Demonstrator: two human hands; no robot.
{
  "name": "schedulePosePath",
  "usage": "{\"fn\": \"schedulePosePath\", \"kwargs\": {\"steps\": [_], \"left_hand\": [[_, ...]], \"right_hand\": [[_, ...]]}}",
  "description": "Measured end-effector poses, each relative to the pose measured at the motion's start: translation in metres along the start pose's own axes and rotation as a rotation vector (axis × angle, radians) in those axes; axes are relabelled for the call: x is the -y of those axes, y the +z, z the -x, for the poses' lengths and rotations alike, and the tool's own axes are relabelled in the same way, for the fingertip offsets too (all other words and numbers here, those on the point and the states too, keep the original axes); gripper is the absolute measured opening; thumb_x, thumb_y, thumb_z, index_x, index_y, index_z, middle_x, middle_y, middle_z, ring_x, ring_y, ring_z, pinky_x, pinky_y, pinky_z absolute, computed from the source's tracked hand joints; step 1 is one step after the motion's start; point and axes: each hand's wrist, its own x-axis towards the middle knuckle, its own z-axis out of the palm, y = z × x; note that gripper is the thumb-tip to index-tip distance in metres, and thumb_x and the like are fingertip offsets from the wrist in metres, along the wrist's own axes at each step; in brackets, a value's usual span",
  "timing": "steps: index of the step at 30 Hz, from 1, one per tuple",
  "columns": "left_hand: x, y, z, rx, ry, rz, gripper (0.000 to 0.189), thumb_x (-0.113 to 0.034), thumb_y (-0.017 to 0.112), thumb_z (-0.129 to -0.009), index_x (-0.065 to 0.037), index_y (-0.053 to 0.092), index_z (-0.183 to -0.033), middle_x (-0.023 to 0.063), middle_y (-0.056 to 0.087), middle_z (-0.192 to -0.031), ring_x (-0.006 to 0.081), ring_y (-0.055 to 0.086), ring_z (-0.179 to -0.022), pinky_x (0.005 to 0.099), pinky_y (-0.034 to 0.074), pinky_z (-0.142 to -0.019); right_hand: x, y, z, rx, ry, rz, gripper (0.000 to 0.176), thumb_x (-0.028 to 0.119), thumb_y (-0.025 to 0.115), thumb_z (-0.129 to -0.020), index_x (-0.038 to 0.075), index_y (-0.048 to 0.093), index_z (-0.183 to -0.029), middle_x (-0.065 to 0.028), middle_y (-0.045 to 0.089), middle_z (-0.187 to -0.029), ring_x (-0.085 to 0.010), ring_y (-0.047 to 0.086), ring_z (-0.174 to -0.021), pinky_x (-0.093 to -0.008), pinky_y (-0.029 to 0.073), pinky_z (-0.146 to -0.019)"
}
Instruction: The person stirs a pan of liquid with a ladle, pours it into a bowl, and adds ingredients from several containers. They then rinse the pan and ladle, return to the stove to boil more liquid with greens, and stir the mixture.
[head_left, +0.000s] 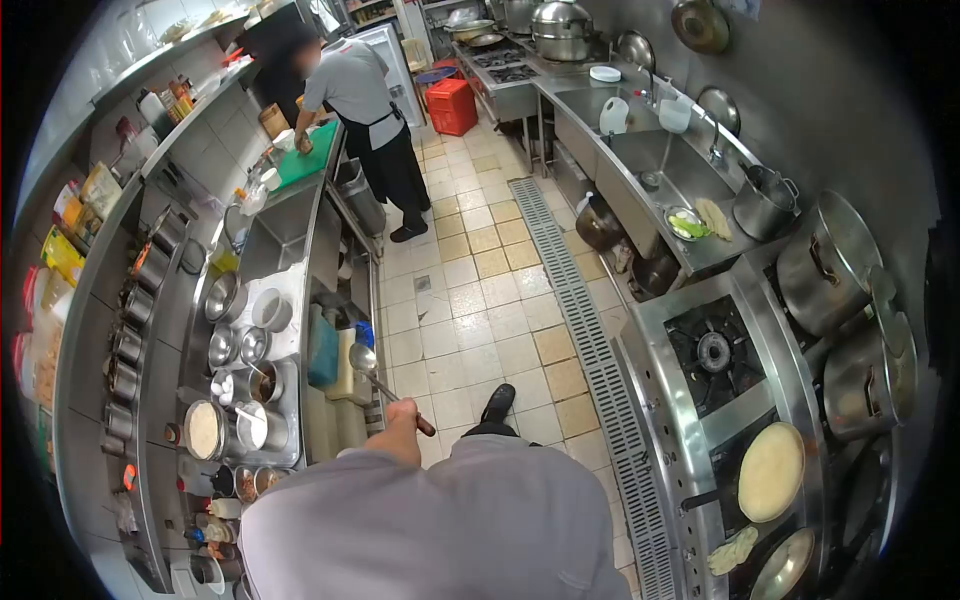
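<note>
My left hand is closed around the handle of a long metal ladle. The ladle's bowl points away from me, over the edge of the left counter. Just beyond the bowl lie a teal cloth and several steel bowls and seasoning containers. My grey sleeve and torso fill the bottom of the view, and one black shoe shows on the tiled floor. My right hand is out of sight.
Another person in a grey shirt and black apron works at a green cutting board. A floor drain grate runs down the aisle. On the right are a gas burner, a pan with pale contents, large pots and a sink.
</note>
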Motion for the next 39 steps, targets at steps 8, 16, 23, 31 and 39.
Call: {"fn": "schedulePosePath", "kwargs": {"steps": [8, 16, 23, 31, 39], "left_hand": [[-0.074, 0.039, -0.044, 0.125, 0.16, 0.546, 0.016, -0.013, 0.055, -0.093, 0.001, 0.053, -0.087, 0.0136, 0.055, -0.07, 0.0275, 0.057, -0.055, 0.0426, 0.047, -0.047], [-0.271, 0.008, -0.112, 0.529, 0.207, 0.793, 0.026, -0.026, 0.055, -0.1, -0.009, 0.049, -0.082, 0.0051, 0.045, -0.059, 0.0204, 0.047, -0.052, 0.0357, 0.046, -0.052], [-0.376, -0.005, -0.16, 0.472, 0.186, 0.908, 0.019, -0.024, 0.061, -0.098, -0.011, 0.051, -0.087, 0.0019, 0.049, -0.065, 0.0152, 0.047, -0.053, 0.0318, 0.046, -0.052], [-0.465, -0.01, -0.249, 0.425, 0.218, 0.931, 0.02, -0.023, 0.061, -0.098, -0.01, 0.053, -0.086, 0.0016, 0.051, -0.067, 0.0137, 0.049, -0.053, 0.0304, 0.049, -0.052], [-0.539, -0.012, -0.299, 0.418, 0.168, 0.956, 0.024, -0.022, 0.061, -0.098, -0.008, 0.053, -0.081, 0.0018, 0.051, -0.064, 0.013, 0.05, -0.051, 0.0292, 0.051, -0.051]], "right_hand": [[-0.017, 0.041, 0.006, 0.77, -0.167, 0.149, 0.034, 0.024, 0.049, -0.098, 0.0, 0.062, -0.12, -0.0228, 0.065, -0.112, -0.0386, 0.062, -0.105, -0.0429, 0.051, -0.09], [-0.062, 0.07, -0.076, 1.115, -0.971, 0.719, 0.033, 0.024, 0.048, -0.1, 0.001, 0.063, -0.118, -0.0218, 0.066, -0.111, -0.0368, 0.062, -0.105, -0.0412, 0.051, -0.088], [0.014, 0.064, 0.002, 0.977, -0.037, -0.138, 0.048, 0.035, 0.061, -0.093, 0.009, 0.051, -0.133, -0.0156, 0.059, -0.122, -0.031, 0.056, -0.113, -0.0478, 0.045, -0.097], [0.142, 0.113, 0.043, 0.841, 0.007, -0.099, 0.035, 0.027, 0.061, -0.092, 0.006, 0.059, -0.12, -0.0145, 0.064, -0.108, -0.0262, 0.061, -0.098, -0.0405, 0.049, -0.086], [0.177, 0.145, 0.049, 0.831, -0.111, -0.086, 0.023, 0.019, 0.061, -0.091, 0.003, 0.067, -0.107, -0.0135, 0.069, -0.094, -0.0213, 0.066, -0.082, -0.0331, 0.053, -0.076]]}}
